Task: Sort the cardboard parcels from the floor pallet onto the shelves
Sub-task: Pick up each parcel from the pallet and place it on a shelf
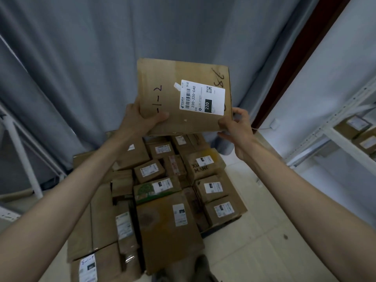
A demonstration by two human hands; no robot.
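Holding one flat parcel (184, 96) up in the middle of the frame, the person has it lifted clear of the heap, its white label (202, 97) and a handwritten "2-1-2" facing them. Most of the sorting looks undone: the pile of boxes (162, 200) on the floor fills the lower centre, many deep, and only a few boxes sit on the shelf (354, 137) at the right edge. Judging by that, this parcel is being read before it goes to its shelf.

Both arms reach forward and up from the bottom corners. The left hand (140, 119) has a firm grip on the parcel's lower left corner, thumb across the front, fingers behind. The right hand (237, 127) pinches the lower right corner, fingers curled round the edge. Grey curtains (81, 68) hang behind.
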